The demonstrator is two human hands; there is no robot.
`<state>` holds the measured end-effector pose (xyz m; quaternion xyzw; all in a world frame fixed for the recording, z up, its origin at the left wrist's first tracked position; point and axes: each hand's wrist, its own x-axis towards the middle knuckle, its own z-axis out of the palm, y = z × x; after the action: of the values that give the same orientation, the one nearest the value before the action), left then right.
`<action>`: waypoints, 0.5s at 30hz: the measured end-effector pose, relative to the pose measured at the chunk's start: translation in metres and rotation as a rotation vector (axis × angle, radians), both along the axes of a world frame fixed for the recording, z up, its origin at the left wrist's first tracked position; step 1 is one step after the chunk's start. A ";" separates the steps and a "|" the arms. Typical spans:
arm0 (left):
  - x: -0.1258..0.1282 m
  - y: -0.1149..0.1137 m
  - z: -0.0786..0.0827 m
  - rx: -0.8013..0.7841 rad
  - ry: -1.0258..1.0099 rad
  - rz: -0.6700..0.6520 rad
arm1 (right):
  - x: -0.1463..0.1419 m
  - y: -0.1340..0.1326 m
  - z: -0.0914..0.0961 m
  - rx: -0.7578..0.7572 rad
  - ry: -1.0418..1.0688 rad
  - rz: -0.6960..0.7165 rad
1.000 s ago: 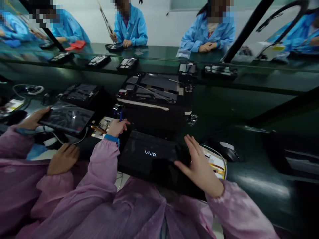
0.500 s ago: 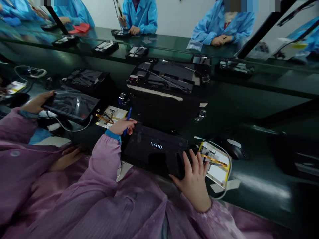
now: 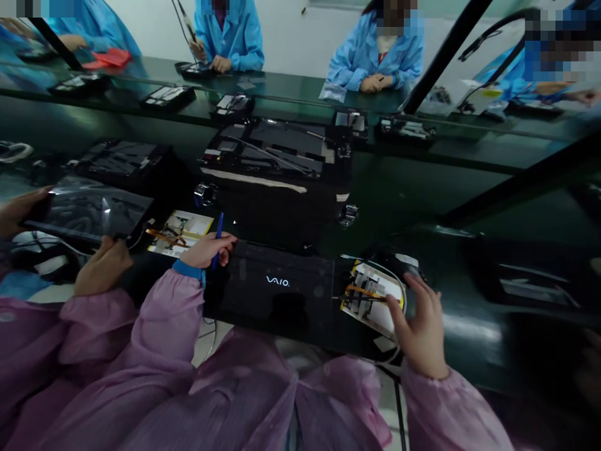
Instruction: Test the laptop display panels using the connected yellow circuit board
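A dark screen [image 3: 263, 304] with a lit white VAIO logo lies in front of me. At its upper left corner my left hand [image 3: 206, 252] is closed around a blue pen [image 3: 218, 241], which points upward, and the fingertips meet the screen's edge. To the right of the screen, my right hand [image 3: 422, 326] has its fingers apart and holds nothing that I can see. It hovers beside a black computer mouse [image 3: 399, 262] and a white cable [image 3: 404, 294]. Under that cable lies a flat yellow-edged battery [image 3: 370, 304] with orange ribbon strips.
Beyond the screen stands a black fixture [image 3: 277, 150] holding dark panels, with metal clamps [image 3: 348, 215] at its front. Another yellow-edged battery [image 3: 181, 232] lies left. A neighbour's hands hold a film-covered tablet [image 3: 94, 210]. Across the bench, people in blue coats sit behind small trays [image 3: 169, 94].
My right hand has left the screen's right edge and moved right, towards the mouse. The left hand keeps the pen at the corner. The view has swung right. A neighbour's hand now grips their tablet's lower edge.
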<state>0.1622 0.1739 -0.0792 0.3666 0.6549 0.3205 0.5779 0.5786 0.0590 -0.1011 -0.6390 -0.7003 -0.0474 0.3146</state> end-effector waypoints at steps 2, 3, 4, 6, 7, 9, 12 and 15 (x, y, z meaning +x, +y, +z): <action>-0.001 0.001 -0.002 0.042 0.002 -0.006 | 0.024 0.022 0.001 -0.092 -0.041 0.096; -0.001 0.001 -0.004 0.062 0.005 -0.005 | 0.033 0.033 0.000 -0.126 -0.065 0.132; -0.002 0.001 -0.005 0.080 0.005 -0.006 | 0.039 0.046 -0.001 -0.149 -0.088 0.156; -0.003 0.001 -0.006 0.104 -0.003 -0.013 | 0.043 0.070 -0.004 -0.175 -0.129 0.182; -0.003 0.002 -0.006 0.109 -0.008 -0.018 | 0.042 0.081 -0.006 -0.186 -0.149 0.197; -0.004 0.002 -0.007 0.113 -0.017 -0.022 | 0.037 0.099 -0.011 -0.206 -0.185 0.234; -0.005 0.004 -0.009 0.118 -0.017 -0.020 | 0.030 0.114 -0.015 -0.198 -0.211 0.279; -0.005 0.005 -0.010 0.122 -0.013 -0.024 | 0.029 0.118 -0.014 -0.140 -0.200 0.268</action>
<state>0.1567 0.1786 -0.0894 0.4068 0.6260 0.3553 0.5626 0.6078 0.1774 -0.1153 -0.5525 -0.8085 -0.0196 0.2018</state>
